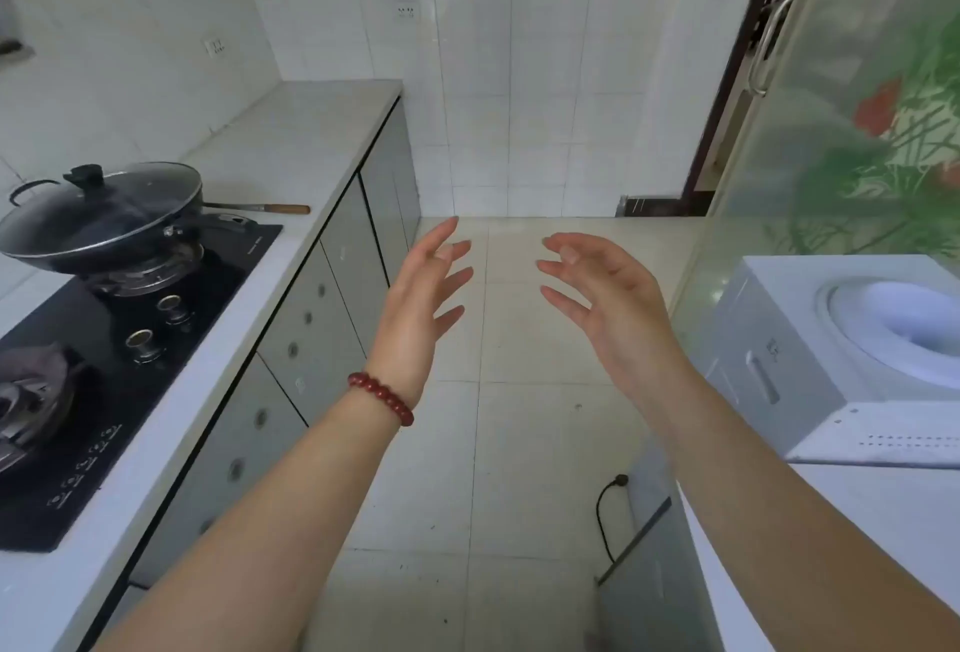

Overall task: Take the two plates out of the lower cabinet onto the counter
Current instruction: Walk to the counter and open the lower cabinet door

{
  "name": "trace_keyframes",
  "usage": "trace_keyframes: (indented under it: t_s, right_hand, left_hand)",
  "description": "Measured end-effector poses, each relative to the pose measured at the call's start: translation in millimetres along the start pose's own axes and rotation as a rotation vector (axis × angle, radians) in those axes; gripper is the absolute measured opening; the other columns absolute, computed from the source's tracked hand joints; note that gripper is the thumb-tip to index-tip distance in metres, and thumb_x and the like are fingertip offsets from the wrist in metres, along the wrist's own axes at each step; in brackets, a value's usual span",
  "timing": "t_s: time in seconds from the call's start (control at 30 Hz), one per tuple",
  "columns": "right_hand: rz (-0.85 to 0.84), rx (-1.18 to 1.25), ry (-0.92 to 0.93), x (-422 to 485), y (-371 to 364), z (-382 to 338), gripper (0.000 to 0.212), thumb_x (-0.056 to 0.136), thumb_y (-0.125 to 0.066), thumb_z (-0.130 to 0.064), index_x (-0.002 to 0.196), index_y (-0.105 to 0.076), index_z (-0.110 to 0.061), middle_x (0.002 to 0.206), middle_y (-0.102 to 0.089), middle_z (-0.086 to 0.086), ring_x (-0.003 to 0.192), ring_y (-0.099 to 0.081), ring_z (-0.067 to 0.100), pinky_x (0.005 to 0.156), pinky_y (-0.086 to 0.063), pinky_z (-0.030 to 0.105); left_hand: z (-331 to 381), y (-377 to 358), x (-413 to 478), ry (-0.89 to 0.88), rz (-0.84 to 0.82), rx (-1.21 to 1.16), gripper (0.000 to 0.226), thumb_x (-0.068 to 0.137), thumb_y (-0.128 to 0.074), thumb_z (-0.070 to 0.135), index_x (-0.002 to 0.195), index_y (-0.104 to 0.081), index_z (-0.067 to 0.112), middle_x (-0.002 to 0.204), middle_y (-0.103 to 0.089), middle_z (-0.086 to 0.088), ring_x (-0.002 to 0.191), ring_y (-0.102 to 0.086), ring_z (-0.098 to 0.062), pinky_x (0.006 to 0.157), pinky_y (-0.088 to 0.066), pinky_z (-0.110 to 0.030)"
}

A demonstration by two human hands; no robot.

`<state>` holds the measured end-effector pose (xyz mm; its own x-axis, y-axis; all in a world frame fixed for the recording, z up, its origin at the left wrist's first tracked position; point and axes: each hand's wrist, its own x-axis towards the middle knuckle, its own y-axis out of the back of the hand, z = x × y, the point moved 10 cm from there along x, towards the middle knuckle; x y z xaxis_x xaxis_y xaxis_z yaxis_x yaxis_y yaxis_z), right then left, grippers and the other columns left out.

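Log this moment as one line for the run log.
left hand: open, empty | right hand: open, empty | cabinet doors: closed | plates: not in view | lidded wok: on stove

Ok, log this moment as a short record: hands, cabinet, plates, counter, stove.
left hand: open, fingers spread, holding nothing, over the floor; red bracelet on the wrist
right hand: open, holding nothing, palm towards the left hand
lower cabinet doors: all shut
plates: none in view
counter: carries the stove; a spatula lies beyond it
wok: lidded, on the far burner
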<state>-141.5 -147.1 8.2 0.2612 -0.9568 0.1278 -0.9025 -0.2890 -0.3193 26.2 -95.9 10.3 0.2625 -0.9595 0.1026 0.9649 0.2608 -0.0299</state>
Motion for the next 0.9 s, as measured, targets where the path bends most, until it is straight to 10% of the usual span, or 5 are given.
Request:
trace_keyframes:
  t_s: [0.9]
  right_hand:
    - [0.145,0.042,-0.198,180,103,87,0.01,0.085,-0.065,-0.014,0.094,-0.069,-0.015,0.106,-0.068,0.002,0.098,-0.068,0.02,0.086,-0.054,0.03]
  left_hand:
    - [-112,-84,190,0.187,-0.068,-0.031,0.042,0.073,-0.05,0.06,0.109,-0.063,0.043,0.117,-0.066,0.011,0.108,-0.062,-0.009,0.092,-0.047,-0.036]
